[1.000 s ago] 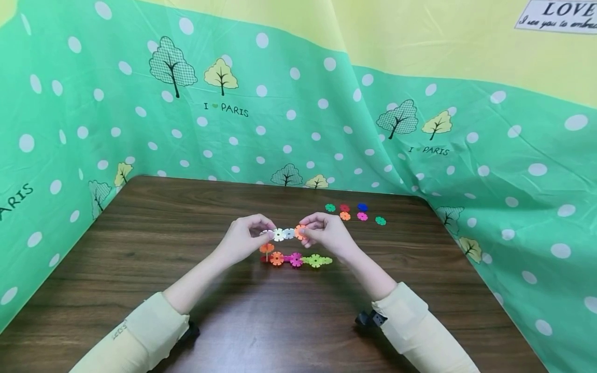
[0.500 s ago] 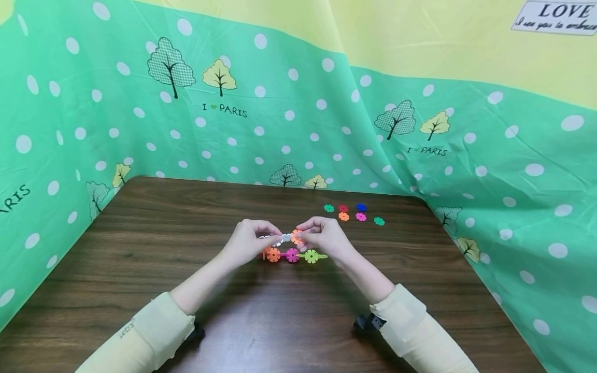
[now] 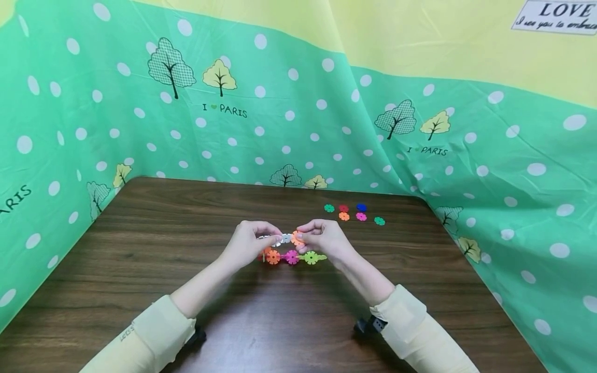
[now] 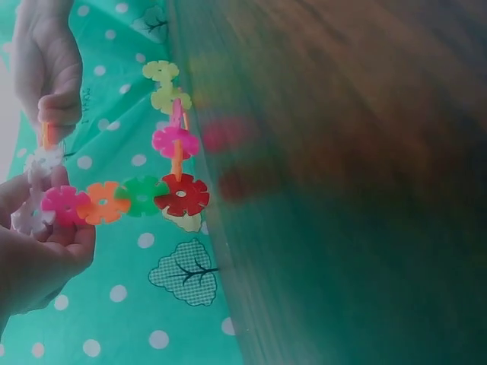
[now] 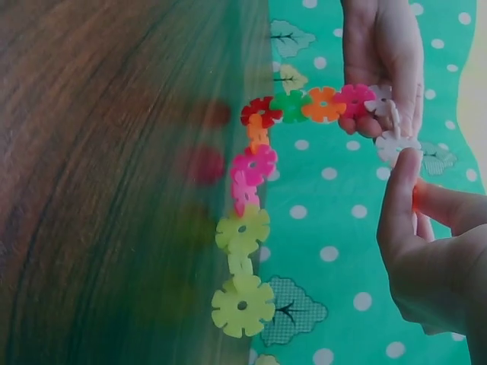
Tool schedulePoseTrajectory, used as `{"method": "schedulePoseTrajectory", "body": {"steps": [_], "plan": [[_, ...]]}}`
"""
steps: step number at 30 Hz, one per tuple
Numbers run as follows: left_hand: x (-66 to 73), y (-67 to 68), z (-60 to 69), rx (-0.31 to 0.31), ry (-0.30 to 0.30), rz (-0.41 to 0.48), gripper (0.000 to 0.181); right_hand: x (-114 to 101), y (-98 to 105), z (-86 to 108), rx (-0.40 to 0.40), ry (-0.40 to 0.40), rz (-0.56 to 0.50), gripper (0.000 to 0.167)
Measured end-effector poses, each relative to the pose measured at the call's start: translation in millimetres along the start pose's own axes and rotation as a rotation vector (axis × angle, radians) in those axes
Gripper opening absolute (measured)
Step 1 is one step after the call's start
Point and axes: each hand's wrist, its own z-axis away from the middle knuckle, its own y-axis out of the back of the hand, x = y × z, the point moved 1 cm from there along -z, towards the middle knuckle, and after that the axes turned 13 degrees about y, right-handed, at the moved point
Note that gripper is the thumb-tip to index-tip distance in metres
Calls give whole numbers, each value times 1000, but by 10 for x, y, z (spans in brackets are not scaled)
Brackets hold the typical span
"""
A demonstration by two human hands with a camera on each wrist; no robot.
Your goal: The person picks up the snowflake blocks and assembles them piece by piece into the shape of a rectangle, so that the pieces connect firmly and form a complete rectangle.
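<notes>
Behind table [image 3: 261,321] and discs [image 3: 273,257], green cloth [image 3: 275,114].

Brown tbl [image 3: 275,316] w/ 6 flower pcs [image 3: 361,216]

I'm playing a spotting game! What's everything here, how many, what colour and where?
Table: one, dark brown, across the lower part.
Cloth: one, green and yellow with white dots, behind the table.
LOVE label: one, white, cloth's upper right.
Loose discs: six (two green; one each red, blue, orange, pink), far right of the table.
Flower chain: one, many-coloured, near the table's middle.
Held disc: one, orange, beside the chain's white part.
Wrist devices: two, black, one each side.
Sleeves: two, cream, at the bottom.
Left hand: one, holding the chain's white part.
Right hand: one, pinching the held disc.
</notes>
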Motion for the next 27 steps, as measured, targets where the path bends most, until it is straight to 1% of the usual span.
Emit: {"method": "schedulePoseTrajectory", "body": {"steps": [8, 13, 16, 19, 23, 27], "plan": [[-15, -9, 25, -9, 21, 23, 6, 14, -27, 16, -3, -26, -50, 29], [-18, -14, 25, -30, 44, 24, 6, 36, -2, 16, -38, -23, -59, 28], [-24, -12, 13, -41, 40, 12, 5, 58, 23, 7, -69, -4, -60, 26], [-24, -1, -3, -43, 21, -1, 6, 73, 45, -6, -107, 32, -40, 26], [-18, 23, -20, -40, -10, -11, 7, 57, 62, -11, -156, 87, 6, 29], [-22, 49, -32, -52, -17, -16, 6, 37, 88, -10, -181, 121, 78, 31]]}}
